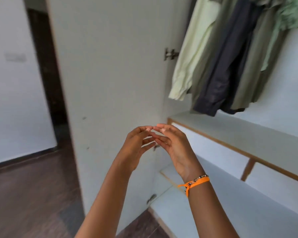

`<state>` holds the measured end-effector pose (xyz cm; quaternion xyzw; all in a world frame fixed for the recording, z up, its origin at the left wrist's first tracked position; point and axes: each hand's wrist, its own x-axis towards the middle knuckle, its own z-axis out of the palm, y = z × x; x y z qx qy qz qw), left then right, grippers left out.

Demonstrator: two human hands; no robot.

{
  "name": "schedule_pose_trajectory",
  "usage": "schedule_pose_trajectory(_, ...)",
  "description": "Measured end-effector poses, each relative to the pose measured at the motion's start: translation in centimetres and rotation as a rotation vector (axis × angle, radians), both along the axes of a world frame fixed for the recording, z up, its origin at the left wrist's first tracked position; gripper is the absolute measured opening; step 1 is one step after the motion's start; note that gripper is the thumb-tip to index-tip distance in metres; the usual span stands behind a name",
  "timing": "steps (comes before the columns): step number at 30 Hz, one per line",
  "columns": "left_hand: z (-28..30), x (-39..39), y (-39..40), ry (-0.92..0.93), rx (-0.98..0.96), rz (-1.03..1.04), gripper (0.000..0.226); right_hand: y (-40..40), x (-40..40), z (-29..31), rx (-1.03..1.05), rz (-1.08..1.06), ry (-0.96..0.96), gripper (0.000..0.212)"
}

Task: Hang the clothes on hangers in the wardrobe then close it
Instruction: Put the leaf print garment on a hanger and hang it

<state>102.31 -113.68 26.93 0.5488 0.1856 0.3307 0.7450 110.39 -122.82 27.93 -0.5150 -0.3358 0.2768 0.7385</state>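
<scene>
Several garments hang in the open wardrobe at the upper right: a pale green shirt [191, 54], a dark navy shirt [222, 69], an olive one [253, 71] and a mint green one [289, 16]. Their hangers are out of sight above the frame. The white wardrobe door [110, 74] stands open on the left, with a metal hinge [169, 54] at its edge. My left hand [136, 148] and my right hand [174, 145] are raised side by side before the door, fingers apart, fingertips nearly touching, both holding nothing. An orange band circles my right wrist.
Below the clothes runs a white shelf with a wood edge [230, 133], with white drawer fronts [210, 148] under it and a lower white shelf [213, 208]. A dark doorway [46, 79] opens to the left. The floor [33, 194] is dark wood.
</scene>
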Motion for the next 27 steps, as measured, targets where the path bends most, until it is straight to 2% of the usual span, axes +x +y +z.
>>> schedule_pose_trajectory(8, -7.3, -18.9, 5.1, 0.056, -0.167, 0.322, 0.018, 7.8, -15.8, -6.6, -0.140, 0.344, 0.118, 0.021)
schedule_pose_trajectory(19, -14.2, -49.2, 8.8, 0.168, -0.295, 0.782, 0.019, 18.0, -44.9, -13.7, -0.379, 0.749, 0.162, 0.022)
schedule_pose_trajectory(27, -16.9, -65.5, 11.1, 0.191, -0.367, 1.044, 0.018, 23.8, -63.3, -17.3, -0.484, 0.988, 0.058, 0.022)
